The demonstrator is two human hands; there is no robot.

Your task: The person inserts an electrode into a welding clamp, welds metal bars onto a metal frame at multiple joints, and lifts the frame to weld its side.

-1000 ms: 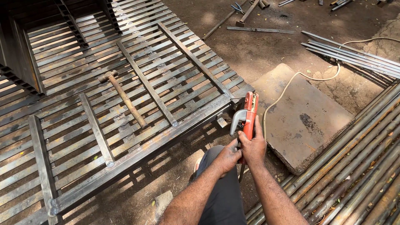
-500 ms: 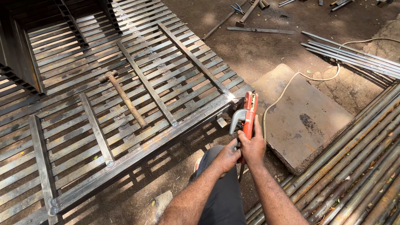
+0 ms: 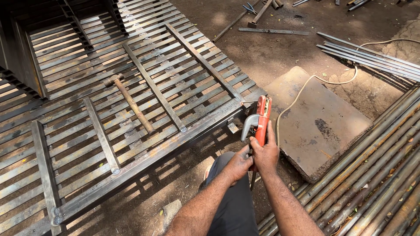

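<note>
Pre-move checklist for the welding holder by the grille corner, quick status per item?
1. Both hands on holder: ok. Left hand and right hand grip the orange electrode holder.
2. Rod in the holder: cannot tell.
3. Holder near the metal grille corner: ok.
4. Cable free: ok, lies loose over the flat slab.
5. Hammer away from the corner: ok, rests mid-grille.
6. Eye or hand protection: hands bare, not ok; eyes cannot tell.
</note>
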